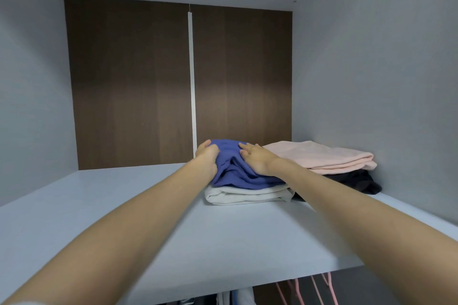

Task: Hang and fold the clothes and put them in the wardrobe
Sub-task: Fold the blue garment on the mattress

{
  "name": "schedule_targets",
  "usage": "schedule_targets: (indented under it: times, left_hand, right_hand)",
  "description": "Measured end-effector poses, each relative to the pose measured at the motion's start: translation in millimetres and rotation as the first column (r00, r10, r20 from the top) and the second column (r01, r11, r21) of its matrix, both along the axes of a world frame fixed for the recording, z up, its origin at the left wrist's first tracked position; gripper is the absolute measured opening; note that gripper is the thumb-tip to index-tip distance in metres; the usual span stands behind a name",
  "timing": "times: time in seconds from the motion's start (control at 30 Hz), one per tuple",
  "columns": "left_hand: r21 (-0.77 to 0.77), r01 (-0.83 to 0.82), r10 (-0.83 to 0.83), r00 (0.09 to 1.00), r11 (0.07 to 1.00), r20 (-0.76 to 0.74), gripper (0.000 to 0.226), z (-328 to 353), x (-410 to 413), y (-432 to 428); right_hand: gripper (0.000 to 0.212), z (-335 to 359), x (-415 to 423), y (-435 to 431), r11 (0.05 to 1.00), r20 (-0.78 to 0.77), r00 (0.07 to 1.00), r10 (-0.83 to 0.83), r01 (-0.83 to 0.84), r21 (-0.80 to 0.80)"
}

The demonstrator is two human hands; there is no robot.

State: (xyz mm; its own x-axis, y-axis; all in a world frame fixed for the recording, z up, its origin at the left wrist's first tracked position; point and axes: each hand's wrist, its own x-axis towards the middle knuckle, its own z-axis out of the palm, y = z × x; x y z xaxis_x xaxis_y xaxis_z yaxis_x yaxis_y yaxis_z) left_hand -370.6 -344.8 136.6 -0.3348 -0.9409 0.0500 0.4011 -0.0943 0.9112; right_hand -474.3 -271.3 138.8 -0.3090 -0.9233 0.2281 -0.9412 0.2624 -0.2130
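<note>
On the wardrobe shelf (124, 205), a little right of the middle and towards the back, sits the blue top (238, 173), loosely folded and bunched into creases, lying on a folded white garment (247, 195) that shows beneath its front edge. My left hand (207, 156) is clamped on the left side of the blue top, fingers curled into the cloth with a fold gathered against the palm. My right hand (257, 160) rests on the right side of the same top, fingers stretched across the fabric and pressing down rather than gripping. The two hands are apart, with a ridge of blue cloth between them. Both my bare forearms reach in from the near edge of the shelf. Just beside this pile, to the right, a folded pink garment (319, 156) lies on a black one (357, 181); the black one touches the white garment at its near corner and reaches close to the grey side wall (384, 82). Behind the piles stands a dark brown back panel (128, 82), split by a thin white upright strip (192, 82). Below the front edge of the shelf I can see pink hangers (322, 290) and the tops of some hanging clothes (235, 297).
</note>
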Motion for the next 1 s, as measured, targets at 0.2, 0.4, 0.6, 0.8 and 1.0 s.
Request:
schedule_targets:
  times: [0.2,0.4,0.6,0.8,1.0]
  left_hand:
    - [-0.453,0.010,0.302,0.731,0.892,0.612,0.045,-8.0,8.4,-9.4]
    - [-0.703,0.357,0.529,0.475,0.614,0.703,0.042,8.4,7.6,-17.4]
    - [-0.589,0.572,0.570,0.240,0.571,0.786,0.051,-16.2,-11.7,-29.5]
    - [-0.552,0.562,0.545,0.201,0.616,0.814,0.051,-23.0,-13.1,-30.9]
    - [-0.523,0.590,0.510,0.208,0.616,0.835,0.052,-11.1,2.5,-15.5]
  right_hand:
    - [0.050,-12.3,-4.5,-3.5,0.998,-0.035,0.999,-0.008,0.011,0.067]
    - [0.049,1.4,-4.3,-3.0,1.000,-0.054,0.999,0.007,-0.008,-0.025]
    - [0.051,-10.8,-11.1,-15.3,0.998,-0.012,0.999,-0.030,0.031,0.050]
    - [0.050,-16.1,-13.9,-18.3,0.990,-0.024,0.998,-0.056,0.059,0.125]
    - [0.047,-9.2,-3.3,-2.4,0.996,-0.061,0.997,-0.046,0.050,0.069]
